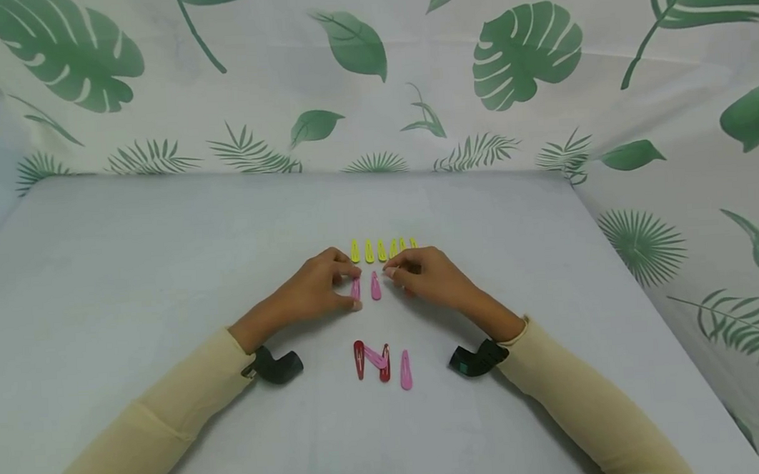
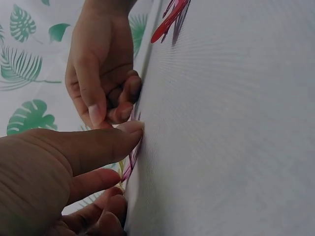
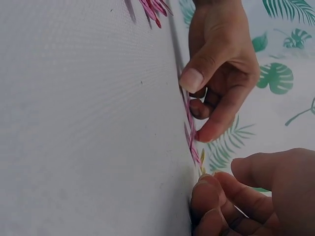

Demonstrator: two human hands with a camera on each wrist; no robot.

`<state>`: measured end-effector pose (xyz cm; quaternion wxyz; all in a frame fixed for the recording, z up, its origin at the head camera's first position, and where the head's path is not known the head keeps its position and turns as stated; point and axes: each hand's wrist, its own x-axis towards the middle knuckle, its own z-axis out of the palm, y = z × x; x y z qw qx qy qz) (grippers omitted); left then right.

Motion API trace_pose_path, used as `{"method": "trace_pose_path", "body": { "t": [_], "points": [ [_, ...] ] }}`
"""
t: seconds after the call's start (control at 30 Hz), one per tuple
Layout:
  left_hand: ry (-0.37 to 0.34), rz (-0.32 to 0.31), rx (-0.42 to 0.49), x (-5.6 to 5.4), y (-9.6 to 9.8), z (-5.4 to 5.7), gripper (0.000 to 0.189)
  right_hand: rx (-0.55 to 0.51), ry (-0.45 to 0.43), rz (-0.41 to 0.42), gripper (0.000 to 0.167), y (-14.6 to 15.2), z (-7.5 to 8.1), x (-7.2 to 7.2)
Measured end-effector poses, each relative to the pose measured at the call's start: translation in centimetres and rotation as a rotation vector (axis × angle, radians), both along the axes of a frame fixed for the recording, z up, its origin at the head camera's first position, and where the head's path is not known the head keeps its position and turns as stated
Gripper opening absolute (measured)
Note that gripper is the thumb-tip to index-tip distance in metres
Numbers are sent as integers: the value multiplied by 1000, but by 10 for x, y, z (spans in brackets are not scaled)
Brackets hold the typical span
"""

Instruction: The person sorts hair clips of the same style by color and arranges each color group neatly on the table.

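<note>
In the head view, the left hand (image 1: 314, 287) has its thumb and index finger at the two ends of a pink snap hair clip (image 1: 355, 288) lying on the table. A second pink hair clip (image 1: 375, 286) lies just to its right, between the hands. The right hand (image 1: 436, 277) is beside that clip, fingers loosely bent, with nothing visible in them. In the right wrist view, the thumb of the right hand (image 3: 266, 196) stands apart from its fingers. Above the pink clips runs a row of several yellow hair clips (image 1: 369, 251), its right end partly behind the right hand.
Nearer the person lie a red hair clip (image 1: 359, 360), another red clip (image 1: 385, 365) with a pink clip (image 1: 374, 357) slanting against it, and a separate pink clip (image 1: 406, 370). The table (image 1: 162, 277) has a pale cover; a leaf-print cloth (image 1: 409, 63) hangs behind it.
</note>
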<state>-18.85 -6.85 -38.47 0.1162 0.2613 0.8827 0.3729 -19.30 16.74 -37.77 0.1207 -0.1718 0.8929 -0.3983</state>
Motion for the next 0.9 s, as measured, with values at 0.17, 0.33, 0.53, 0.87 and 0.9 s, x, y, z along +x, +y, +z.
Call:
{"method": "trace_pose_path", "body": {
  "t": [0.17,0.33,0.53,0.87,0.9],
  "points": [
    [23,-21,24,1,-1,0,46,-5,-1,3,19,0,2,2],
    [1,-1,27,1,0,1,46,4,5,5,18,0,4,6],
    [-42,30,12,1,2,0,49,19,-6,31,16,2,6,13],
    [-72,71,36,1,2,-2,50,11,-8,66,14,8,7,35],
    [-73,71,40,1,2,-2,50,9,-8,65,14,9,6,38]
  ]
}}
